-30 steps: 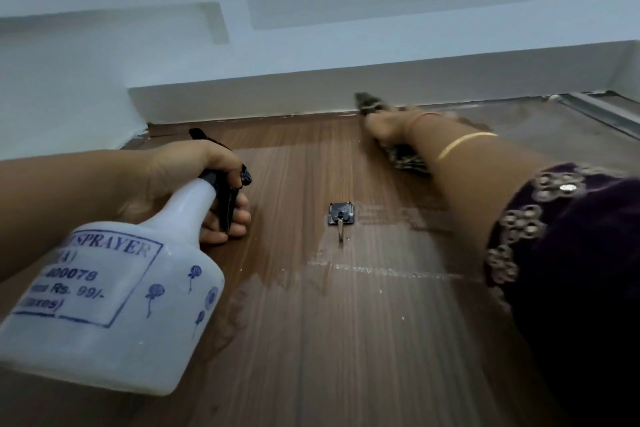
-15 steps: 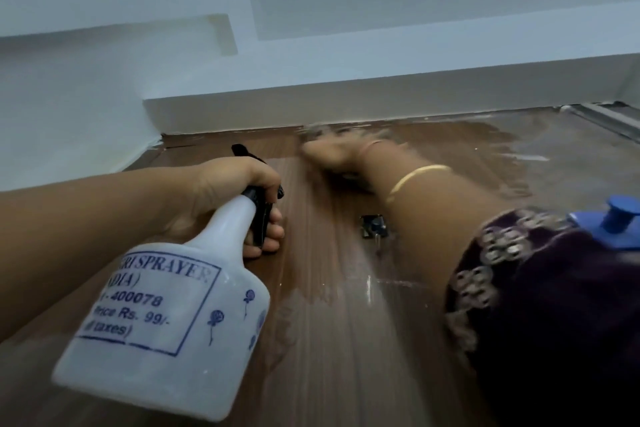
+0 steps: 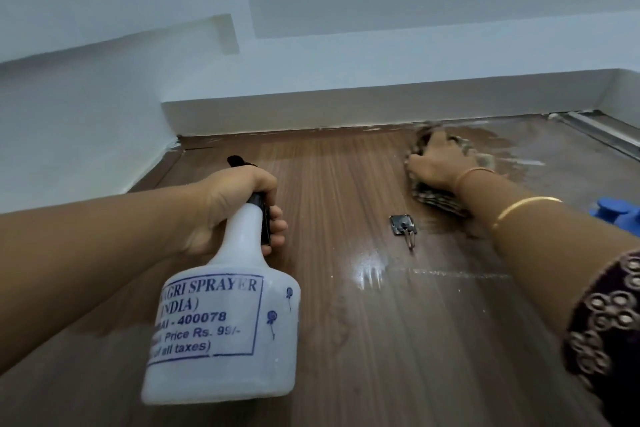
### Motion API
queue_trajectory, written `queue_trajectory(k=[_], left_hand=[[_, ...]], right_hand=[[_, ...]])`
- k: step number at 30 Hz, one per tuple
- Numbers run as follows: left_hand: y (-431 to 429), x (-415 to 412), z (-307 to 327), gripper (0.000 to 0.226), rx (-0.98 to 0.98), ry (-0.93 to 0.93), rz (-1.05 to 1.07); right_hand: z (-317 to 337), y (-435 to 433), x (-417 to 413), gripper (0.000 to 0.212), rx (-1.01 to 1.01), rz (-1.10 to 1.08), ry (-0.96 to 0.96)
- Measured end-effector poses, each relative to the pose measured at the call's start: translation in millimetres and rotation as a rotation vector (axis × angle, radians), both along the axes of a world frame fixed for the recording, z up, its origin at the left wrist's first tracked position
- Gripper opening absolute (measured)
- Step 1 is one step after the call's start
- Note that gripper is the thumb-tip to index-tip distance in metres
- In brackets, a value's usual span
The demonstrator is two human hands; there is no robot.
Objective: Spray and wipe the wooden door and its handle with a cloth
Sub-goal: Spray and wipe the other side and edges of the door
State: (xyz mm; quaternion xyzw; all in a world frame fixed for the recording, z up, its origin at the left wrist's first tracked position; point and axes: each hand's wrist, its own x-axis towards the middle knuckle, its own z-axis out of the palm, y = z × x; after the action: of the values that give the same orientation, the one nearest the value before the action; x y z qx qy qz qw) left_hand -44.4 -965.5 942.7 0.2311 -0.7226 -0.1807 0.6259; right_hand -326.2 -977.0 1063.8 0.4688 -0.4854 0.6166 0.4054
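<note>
The brown wooden door fills the lower view, seen from below, with wet streaks across its middle. My left hand grips the neck and black trigger of a white spray bottle held in front of the door. High up near the door's top edge, my right hand presses a dark patterned cloth against the wood, fingers curled over it. A small metal hook plate is fixed to the door just below and left of the cloth. No door handle shows.
White wall and a ledge run above the door's top edge. A metal rail sits at the upper right corner. Something blue pokes in at the right edge behind my forearm.
My right hand swept the cloth left along the door's top, then back to the right. The left hand keeps holding the spray bottle, and the view shifted.
</note>
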Motion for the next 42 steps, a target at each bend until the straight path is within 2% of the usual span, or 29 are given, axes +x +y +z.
queue_trajectory(k=[2, 6, 11, 13, 15, 18, 23, 27, 29, 33, 35, 38, 42], left_hand=[[0.6, 7.2, -3.3, 0.012, -0.037, 0.022, -0.006], [1.2, 14.3, -16.0, 0.012, -0.038, 0.009, -0.008], [4.0, 4.3, -31.4, 0.012, -0.025, 0.012, -0.092], [7.6, -3.8, -35.0, 0.014, -0.033, 0.017, -0.101], [11.0, -12.8, -38.0, 0.016, -0.045, 0.02, -0.104], [16.1, -25.7, -40.5, 0.016, -0.053, -0.017, -0.118], [21.4, -41.4, -40.5, 0.014, -0.078, 0.027, -0.19], [23.6, -57.4, -40.4, 0.014, -0.071, -0.007, -0.15], [28.7, -69.4, -38.9, 0.015, -0.053, -0.039, -0.125], [44.0, -99.9, -31.7, 0.017, -0.063, -0.078, -0.069], [52.7, -114.3, -28.5, 0.015, -0.085, -0.058, -0.06], [62.5, -130.3, -27.8, 0.012, -0.096, -0.03, -0.07], [66.8, -144.4, -32.6, 0.01, -0.1, -0.008, -0.076]], right_hand=[[-11.3, 5.3, -10.0, 0.074, 0.02, 0.003, -0.035], [-29.8, 4.9, 12.0, 0.086, 0.132, -0.146, 0.013], [-36.2, -6.4, 72.8, 0.061, 0.17, -0.201, 0.348], [-38.9, -7.6, 93.8, 0.058, 0.224, -0.215, 0.457], [-42.3, -6.4, 100.9, 0.06, 0.298, -0.233, 0.481], [-45.4, -1.0, 81.6, 0.062, 0.333, -0.249, 0.421], [-52.6, 15.1, 12.7, 0.061, 0.325, -0.232, 0.151], [-65.7, 7.4, -15.9, 0.062, 0.248, -0.193, 0.019], [-74.2, 0.7, -9.2, 0.057, 0.166, -0.21, 0.135], [-86.2, -5.7, 20.4, 0.049, 0.108, -0.203, 0.611], [-83.9, -5.8, 19.0, 0.049, 0.127, -0.195, 0.698], [-72.4, -0.4, -7.2, 0.051, 0.125, -0.211, 0.595], [-60.8, 13.8, -52.7, 0.056, 0.163, -0.172, 0.221]])
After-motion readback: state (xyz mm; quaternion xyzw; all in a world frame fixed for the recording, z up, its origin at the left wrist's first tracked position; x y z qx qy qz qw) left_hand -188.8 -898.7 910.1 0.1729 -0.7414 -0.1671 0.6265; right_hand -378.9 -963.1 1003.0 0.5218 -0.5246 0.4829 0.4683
